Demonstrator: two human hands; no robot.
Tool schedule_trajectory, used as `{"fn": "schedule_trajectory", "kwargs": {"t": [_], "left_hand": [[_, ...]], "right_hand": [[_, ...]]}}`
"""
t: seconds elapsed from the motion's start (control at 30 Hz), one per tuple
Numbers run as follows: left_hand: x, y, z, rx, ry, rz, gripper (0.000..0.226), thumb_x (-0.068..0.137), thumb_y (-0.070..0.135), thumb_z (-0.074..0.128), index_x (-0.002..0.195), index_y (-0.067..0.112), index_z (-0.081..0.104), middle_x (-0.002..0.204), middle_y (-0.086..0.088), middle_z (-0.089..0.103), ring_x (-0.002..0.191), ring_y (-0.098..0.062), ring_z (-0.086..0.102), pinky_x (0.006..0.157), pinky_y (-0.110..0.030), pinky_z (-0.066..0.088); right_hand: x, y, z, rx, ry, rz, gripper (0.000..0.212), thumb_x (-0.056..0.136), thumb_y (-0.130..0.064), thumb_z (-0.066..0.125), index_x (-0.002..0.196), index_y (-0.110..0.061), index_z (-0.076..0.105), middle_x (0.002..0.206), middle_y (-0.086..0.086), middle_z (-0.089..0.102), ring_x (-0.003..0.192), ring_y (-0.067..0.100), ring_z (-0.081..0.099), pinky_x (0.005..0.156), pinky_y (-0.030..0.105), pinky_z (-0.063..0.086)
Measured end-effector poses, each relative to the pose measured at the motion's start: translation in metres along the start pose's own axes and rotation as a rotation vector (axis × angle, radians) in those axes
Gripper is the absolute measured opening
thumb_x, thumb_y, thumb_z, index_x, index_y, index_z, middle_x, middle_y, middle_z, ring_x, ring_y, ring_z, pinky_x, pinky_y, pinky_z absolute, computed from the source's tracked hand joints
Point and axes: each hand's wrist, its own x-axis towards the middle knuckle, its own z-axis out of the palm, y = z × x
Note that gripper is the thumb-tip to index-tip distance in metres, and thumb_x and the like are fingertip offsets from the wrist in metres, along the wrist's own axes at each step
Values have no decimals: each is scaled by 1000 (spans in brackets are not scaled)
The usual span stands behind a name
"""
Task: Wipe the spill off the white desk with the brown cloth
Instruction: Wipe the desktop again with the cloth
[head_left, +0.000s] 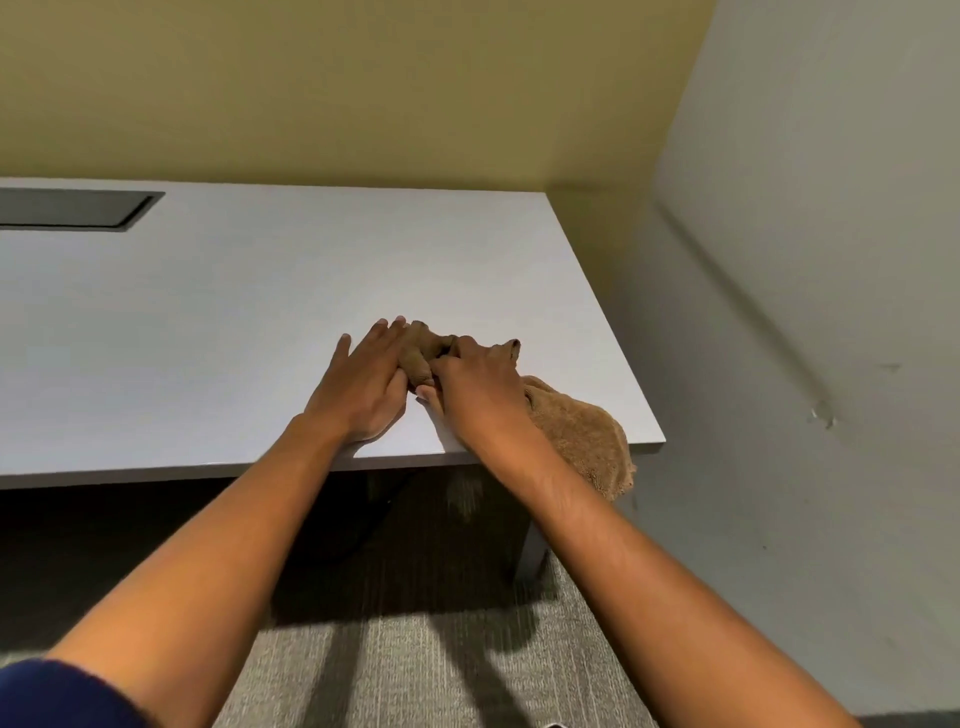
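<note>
Yellow wall (311, 78) behind, grey-white wall (805, 260) to the right, grey carpet (415, 665) below. White desk (234, 312) stretched across the view, its right corner near the grey-white wall, with a dark rectangular cut-out (72, 208) set into the top at the far left. Brown cloth (582, 431) lay near the front right corner of the desk — bunched up at the far end between the two hands, spread wider at the near end and draped over the front edge, hanging a little below it. Left hand (363, 384) rested palm down on the desk top just left of the cloth, fingers straight and held close together, the fingertips beside the bunched part and touching it. Right hand (478, 389) sat on the cloth, fingers curled and gripping the bunched fabric — thumb tip showing pale against the desk at the near side. Both hands nearly touching each other above the front edge. Bare forearms reached in from the bottom of the view; a dark blue sleeve (57, 696) showed at the lower left corner. No spill could be made out on the desk top around the hands.
</note>
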Motion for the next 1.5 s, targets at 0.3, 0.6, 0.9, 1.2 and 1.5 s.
{"fn": "schedule_trajectory", "kwargs": {"t": [0.3, 0.6, 0.9, 1.2, 1.5], "left_hand": [[1, -2, -1, 14, -23, -12, 73, 86, 32, 18, 158, 17, 18, 167, -2, 13, 154, -19, 5, 123, -47, 1], [3, -5, 2, 90, -5, -14, 68, 95, 42, 14, 157, 14, 22, 167, -1, 13, 154, -18, 7, 122, -49, 6], [0, 0, 1, 69, 16, 5, 68, 95, 39, 14, 156, 11, 23, 167, -2, 15, 154, -19, 8, 123, -45, 4], [2, 3, 3, 85, -3, -24, 67, 95, 37, 16, 158, 13, 19, 167, 0, 12, 154, -17, 6, 124, -44, 3], [0, 1, 1, 54, 14, -1, 69, 92, 36, 18, 157, 12, 21, 166, -4, 18, 154, -19, 10, 123, -43, 6]], "right_hand": [[-25, -9, -5, 8, 60, 44, 37, 98, -41, 57, 126, -17, 62, 129, 9, 54, 114, 41, 52, 84, 43, 46], [-49, 45, -13, -111, 3, 232, 41, 97, -47, 54, 126, -20, 63, 128, 12, 57, 125, 47, 45, 105, 56, 42], [-32, 115, -15, 4, 137, 434, 33, 100, -40, 54, 123, -20, 68, 121, 10, 55, 108, 35, 50, 85, 44, 45], [32, 90, -18, -7, 77, 392, 36, 102, -40, 48, 120, -16, 68, 127, 12, 59, 117, 36, 54, 89, 40, 44], [19, 22, -6, 19, 25, 60, 23, 97, -24, 60, 116, -13, 66, 118, 8, 59, 107, 31, 58, 73, 34, 37]]}}
